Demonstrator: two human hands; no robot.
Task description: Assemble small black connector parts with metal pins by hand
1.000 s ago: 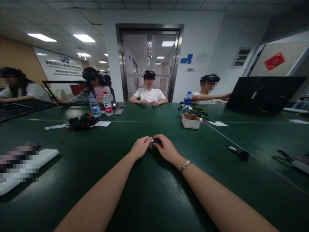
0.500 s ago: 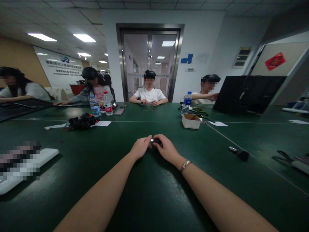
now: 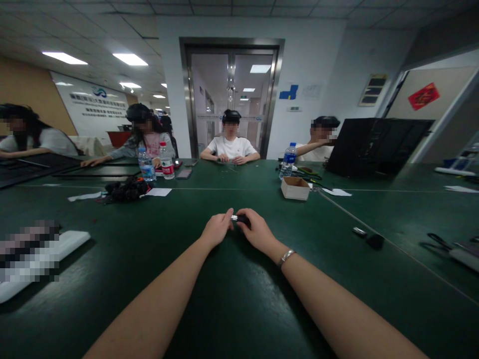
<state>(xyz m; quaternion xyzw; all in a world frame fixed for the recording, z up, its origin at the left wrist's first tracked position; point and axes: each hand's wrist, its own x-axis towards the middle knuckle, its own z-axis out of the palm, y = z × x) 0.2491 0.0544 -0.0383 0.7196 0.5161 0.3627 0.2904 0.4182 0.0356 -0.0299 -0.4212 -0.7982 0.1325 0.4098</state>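
A small black-and-silver cylinder [image 3: 234,218] spans the gap between my hands above the green table [image 3: 239,309]. My left hand [image 3: 217,229] pinches its silver end between thumb and fingers. Around the black end, the fingers of my right hand [image 3: 256,228] are curled, hiding much of it. Its exact kind is too small to make out. A silver bracelet [image 3: 287,258] circles my right wrist. Off to the right lie a short silver cylinder [image 3: 359,232] and a dark, soft-looking piece [image 3: 375,242], both apart from my hands.
Ahead stands an open cardboard box [image 3: 295,189], with a water bottle [image 3: 288,160] behind it. Two more bottles and a black tangled bundle [image 3: 126,190] are at the left. A white slab-like object [image 3: 77,242] lies nearer. Several people sit around the table; a large black case [image 3: 377,147] stands right.
Slightly more of the silver part shows between my hands, which stay in nearly the same place. The view has shifted slightly. At the right, a co-worker's arm has moved.
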